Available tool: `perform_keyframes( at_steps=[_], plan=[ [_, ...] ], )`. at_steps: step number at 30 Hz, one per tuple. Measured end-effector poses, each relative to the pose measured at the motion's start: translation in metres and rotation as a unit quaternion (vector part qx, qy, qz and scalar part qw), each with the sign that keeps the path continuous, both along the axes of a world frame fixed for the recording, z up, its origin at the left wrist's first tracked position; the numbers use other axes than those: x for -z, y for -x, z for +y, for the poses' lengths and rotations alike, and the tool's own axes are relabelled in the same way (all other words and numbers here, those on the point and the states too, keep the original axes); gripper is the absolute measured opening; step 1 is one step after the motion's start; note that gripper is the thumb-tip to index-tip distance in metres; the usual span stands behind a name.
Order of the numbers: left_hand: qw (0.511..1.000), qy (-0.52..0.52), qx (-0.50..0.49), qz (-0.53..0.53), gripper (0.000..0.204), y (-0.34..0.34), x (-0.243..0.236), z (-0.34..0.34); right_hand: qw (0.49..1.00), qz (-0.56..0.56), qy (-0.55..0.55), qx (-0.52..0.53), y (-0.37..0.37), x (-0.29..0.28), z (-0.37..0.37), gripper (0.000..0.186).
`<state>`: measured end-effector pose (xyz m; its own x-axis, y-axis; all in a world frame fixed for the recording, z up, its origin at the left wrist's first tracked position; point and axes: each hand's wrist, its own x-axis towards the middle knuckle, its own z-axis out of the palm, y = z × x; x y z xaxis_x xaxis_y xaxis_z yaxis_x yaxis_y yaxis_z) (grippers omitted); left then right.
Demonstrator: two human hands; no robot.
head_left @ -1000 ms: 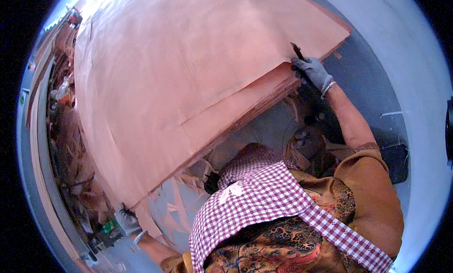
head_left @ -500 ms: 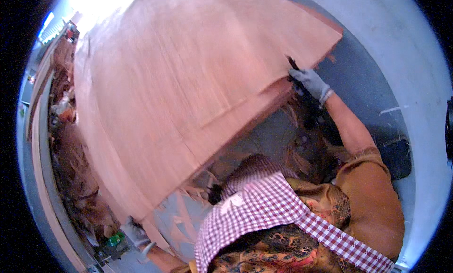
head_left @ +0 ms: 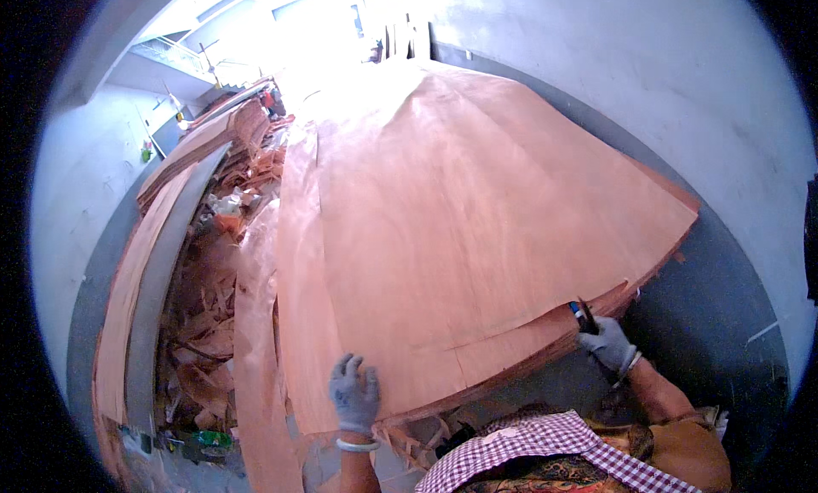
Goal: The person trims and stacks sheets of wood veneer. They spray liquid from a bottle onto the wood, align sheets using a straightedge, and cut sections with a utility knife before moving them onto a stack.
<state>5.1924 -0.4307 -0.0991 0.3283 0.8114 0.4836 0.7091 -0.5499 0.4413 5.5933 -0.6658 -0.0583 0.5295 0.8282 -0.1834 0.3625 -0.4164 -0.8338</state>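
A large stack of thin reddish-brown wood veneer sheets (head_left: 511, 203) spreads out in front of me, its top sheet rippled toward the far end. My left hand (head_left: 354, 395), in a grey glove with a pale band at the wrist, lies with fingers stretched on the near left edge of the sheets. At the near right edge, my right hand (head_left: 607, 346), also gloved, is closed around a dark knife-like tool (head_left: 584, 317) with a bit of blue on it. The tool's upper end points up beside the top sheet's edge; its lower part is hidden by my fingers.
Torn veneer scraps (head_left: 209, 322) fill a gap left of the stack. Beyond them stand long boards (head_left: 141, 297) and another veneer pile (head_left: 204, 144). A pale wall (head_left: 613, 58) runs along the right. A checked apron (head_left: 520, 446) covers my front.
The view has tilted up toward the far end of the room. My left hand has moved from the stack's left corner onto the sheets, fingers spread. My right hand keeps the dark tool.
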Motion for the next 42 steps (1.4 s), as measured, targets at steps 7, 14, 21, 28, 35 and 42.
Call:
perform_keyframes(
  at_steps=[7,14,21,28,35,42],
  plan=[
    [0.987,0.003,-0.022,0.162,0.040,-0.019,0.021,-0.009,0.998,0.044,-0.044,0.018,-0.038,-0.065,-0.021,0.020],
    [0.982,-0.031,-0.046,0.180,0.042,-0.018,0.045,-0.014,0.983,0.142,-0.069,0.091,-0.075,-0.072,-0.014,0.021],
    [0.978,-0.021,-0.062,0.198,0.042,-0.022,0.044,-0.013,0.992,0.041,-0.053,0.104,-0.173,-0.048,-0.027,0.023],
    [0.973,-0.020,-0.073,0.216,0.038,-0.024,0.043,-0.009,0.923,-0.357,0.036,0.136,-0.259,0.007,-0.089,0.027],
    [0.968,-0.025,-0.080,0.238,0.041,-0.035,0.046,-0.005,0.858,-0.398,0.125,0.301,-0.318,0.054,-0.208,0.025],
    [0.971,-0.056,-0.034,0.229,0.036,-0.027,0.046,-0.005,0.960,-0.139,-0.059,0.234,-0.257,0.035,-0.171,0.012]
  ],
)
